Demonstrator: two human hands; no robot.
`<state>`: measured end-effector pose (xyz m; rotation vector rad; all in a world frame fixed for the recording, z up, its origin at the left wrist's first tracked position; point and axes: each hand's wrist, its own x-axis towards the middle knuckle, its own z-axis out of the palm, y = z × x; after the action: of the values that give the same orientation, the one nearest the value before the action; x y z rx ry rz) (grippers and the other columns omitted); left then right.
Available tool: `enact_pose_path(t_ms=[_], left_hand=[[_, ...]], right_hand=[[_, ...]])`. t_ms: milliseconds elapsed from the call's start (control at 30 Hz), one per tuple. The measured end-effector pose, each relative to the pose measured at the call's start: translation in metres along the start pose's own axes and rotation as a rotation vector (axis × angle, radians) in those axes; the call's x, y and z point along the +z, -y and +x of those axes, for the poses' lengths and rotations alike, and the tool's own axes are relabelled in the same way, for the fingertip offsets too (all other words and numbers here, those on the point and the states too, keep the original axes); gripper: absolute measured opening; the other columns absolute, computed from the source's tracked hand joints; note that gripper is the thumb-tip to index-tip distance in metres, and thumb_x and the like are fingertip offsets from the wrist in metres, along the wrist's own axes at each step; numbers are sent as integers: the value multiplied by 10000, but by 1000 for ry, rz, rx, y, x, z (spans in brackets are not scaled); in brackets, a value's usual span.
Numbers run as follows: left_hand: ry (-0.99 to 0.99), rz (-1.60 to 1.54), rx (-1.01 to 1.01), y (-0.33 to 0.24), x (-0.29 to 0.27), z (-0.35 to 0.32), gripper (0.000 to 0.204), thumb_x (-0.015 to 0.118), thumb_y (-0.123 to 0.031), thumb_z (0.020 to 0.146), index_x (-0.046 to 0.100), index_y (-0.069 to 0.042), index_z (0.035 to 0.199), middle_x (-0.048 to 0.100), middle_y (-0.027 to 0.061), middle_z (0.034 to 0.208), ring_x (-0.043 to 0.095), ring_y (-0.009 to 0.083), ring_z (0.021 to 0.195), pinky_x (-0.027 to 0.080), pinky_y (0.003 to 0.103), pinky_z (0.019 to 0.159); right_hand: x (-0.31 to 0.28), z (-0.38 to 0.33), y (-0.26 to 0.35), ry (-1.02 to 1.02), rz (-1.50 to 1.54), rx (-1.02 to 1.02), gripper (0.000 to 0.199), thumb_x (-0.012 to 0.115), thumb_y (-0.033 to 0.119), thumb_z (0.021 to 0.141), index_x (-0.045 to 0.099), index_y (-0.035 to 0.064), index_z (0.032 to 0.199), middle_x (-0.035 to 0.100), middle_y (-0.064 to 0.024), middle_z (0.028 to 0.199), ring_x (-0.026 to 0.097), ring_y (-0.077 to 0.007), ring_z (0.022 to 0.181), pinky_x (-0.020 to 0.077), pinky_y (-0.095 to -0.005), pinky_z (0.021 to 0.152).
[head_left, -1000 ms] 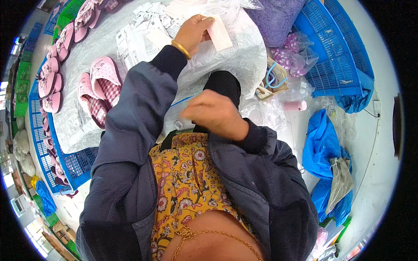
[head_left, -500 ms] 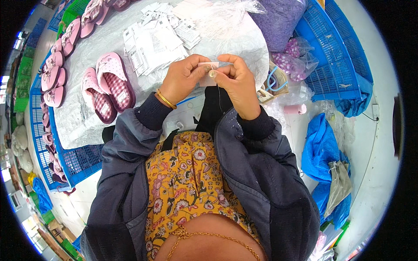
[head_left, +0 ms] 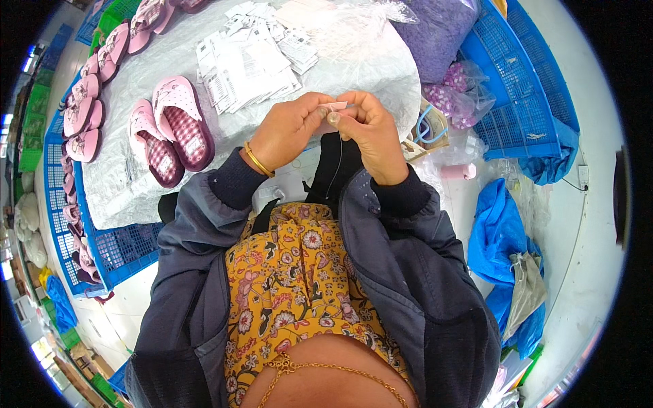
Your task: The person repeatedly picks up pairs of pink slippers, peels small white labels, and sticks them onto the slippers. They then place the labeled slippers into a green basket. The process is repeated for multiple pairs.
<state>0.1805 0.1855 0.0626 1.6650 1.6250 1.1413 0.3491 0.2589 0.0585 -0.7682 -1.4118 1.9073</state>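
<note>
My left hand (head_left: pixel 286 132) and my right hand (head_left: pixel 375 136) meet at the near edge of the table, fingertips pinched together. Between them is a small pale pink tag (head_left: pixel 338 106), seen nearly edge-on, its lower part hidden behind my fingers. A thin dark thread (head_left: pixel 339 153) trails from the fingertips toward my lap. Whether a needle is in my right fingers is too small to tell. Left of my hands lies a pair of pink slippers (head_left: pixel 171 129) with checked insoles. Beyond my left hand, printed white tags (head_left: pixel 245 68) are heaped on the table.
Plastic sheeting (head_left: pixel 112 194) covers the table. More pink slippers (head_left: pixel 83 119) line its left side, above a blue crate (head_left: pixel 126 251). To the right are a small box with blue handles (head_left: pixel 430 129), a pink thread spool (head_left: pixel 458 171), purple bags (head_left: pixel 435 41) and another blue crate (head_left: pixel 513 88).
The pink tag has tipped from facing up to nearly edge-on, and my fingers have closed in around it. The thread hangs a little differently. The slippers stay in place.
</note>
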Motion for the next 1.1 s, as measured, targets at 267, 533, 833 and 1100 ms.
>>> enact_pose_path(t_ms=[267, 533, 833, 1100], left_hand=[[2, 41, -6, -2, -1, -5, 250, 518, -161, 980, 637, -67, 1180, 686, 188, 897, 667, 369, 817, 524, 381, 708], [63, -183, -89, -9, -10, -17, 270, 510, -163, 1012, 614, -19, 1215, 691, 85, 1006, 646, 142, 897, 519, 291, 798], [298, -565, -285, 17, -31, -30, 201, 533, -190, 1020, 627, -36, 1107, 643, 5, 965, 592, 62, 834, 483, 229, 721], [-94, 106, -27, 20, -31, -50, 127, 539, -157, 939, 580, -38, 962, 563, 141, 900, 574, 315, 796, 469, 375, 714]], right_hand=[[0, 1, -3, 24, 90, 49, 194, 651, 40, 902, 568, -2, 1072, 633, -28, 839, 500, -51, 689, 389, -205, 613], [0, 0, -5, 67, 61, 64, 142, 641, 39, 901, 577, 7, 1023, 619, -15, 816, 483, -46, 671, 385, -202, 604], [13, -6, -7, 191, -20, 197, 177, 711, 43, 862, 578, 20, 976, 618, -20, 776, 519, -55, 633, 401, -196, 569], [21, -1, -18, 100, -706, -246, 326, 801, 154, 792, 663, 52, 1069, 650, -70, 937, 596, -121, 686, 499, -259, 657]])
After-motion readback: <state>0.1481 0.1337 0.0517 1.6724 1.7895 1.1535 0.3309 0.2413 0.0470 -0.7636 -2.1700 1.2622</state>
